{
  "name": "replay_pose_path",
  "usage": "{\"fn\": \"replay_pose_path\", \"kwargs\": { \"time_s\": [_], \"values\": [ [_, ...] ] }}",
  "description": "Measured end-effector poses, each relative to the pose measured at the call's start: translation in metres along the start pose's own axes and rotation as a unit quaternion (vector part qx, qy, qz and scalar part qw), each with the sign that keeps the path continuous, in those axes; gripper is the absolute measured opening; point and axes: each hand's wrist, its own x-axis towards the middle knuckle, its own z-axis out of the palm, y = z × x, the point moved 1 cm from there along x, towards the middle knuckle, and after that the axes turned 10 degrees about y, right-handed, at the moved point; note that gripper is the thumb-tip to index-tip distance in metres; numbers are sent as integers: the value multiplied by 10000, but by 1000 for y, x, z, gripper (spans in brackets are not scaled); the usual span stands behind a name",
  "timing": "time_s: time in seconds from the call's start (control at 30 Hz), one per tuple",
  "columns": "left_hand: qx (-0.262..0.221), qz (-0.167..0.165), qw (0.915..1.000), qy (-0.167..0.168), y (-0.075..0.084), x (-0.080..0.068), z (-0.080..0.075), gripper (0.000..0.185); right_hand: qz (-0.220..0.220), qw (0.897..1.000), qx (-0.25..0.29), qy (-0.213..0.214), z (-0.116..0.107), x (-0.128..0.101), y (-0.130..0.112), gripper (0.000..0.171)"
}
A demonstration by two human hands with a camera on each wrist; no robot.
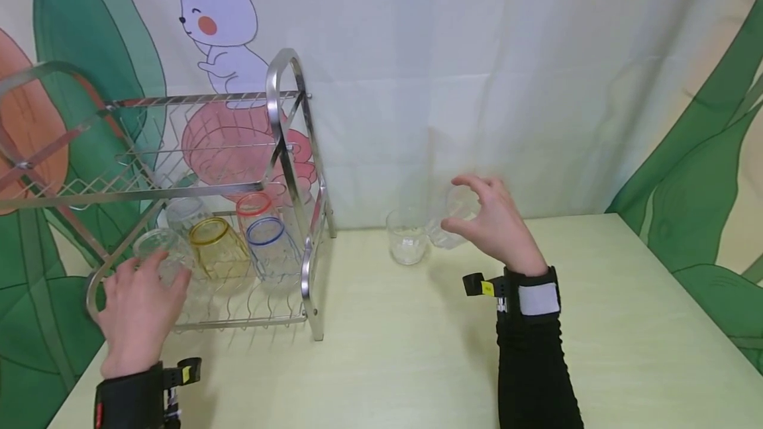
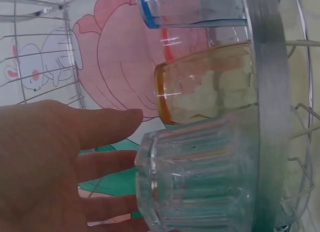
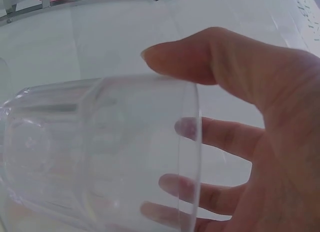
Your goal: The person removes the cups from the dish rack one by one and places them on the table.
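Observation:
My left hand (image 1: 146,277) reaches into the lower tier of a steel dish rack (image 1: 286,118). Its straight fingers lie against a ribbed clear glass (image 1: 159,248) that rests tipped on the wires. In the left wrist view the hand (image 2: 75,162) sits behind that glass (image 2: 200,182), not wrapped round it. Beside it lie a yellow glass (image 1: 217,243), a blue-rimmed glass (image 1: 271,247) and a red-rimmed glass (image 1: 255,207). My right hand (image 1: 471,214) holds a plain clear glass (image 1: 454,220) tilted above the table. Its thumb (image 3: 200,57) is on top and its fingers (image 3: 220,137) are underneath.
Another clear glass (image 1: 407,238) stands upright on the pale green table (image 1: 417,349), just left of my right hand. The rack's upper tier (image 1: 197,151) is bare wire. A printed cloth backdrop hangs close behind the table.

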Motion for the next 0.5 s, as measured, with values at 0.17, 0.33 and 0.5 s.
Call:
{"fn": "replay_pose_path", "kwargs": {
  "time_s": [0.17, 0.33, 0.5],
  "values": [
    [33, -60, 9999, -152, -5, 1, 3, 62, 62, 10000, -24, -34, 0, 0, 0, 62],
    [-1, -91, 9997, -228, -8, 1, 5, 63, 168, 9998, -143, -7, 1, 1, 2, 62],
    [-124, -111, 9992, -356, -10, 2, 8, 69, 264, 9994, -209, 53, 4, 3, 4, 62]
  ]
}}
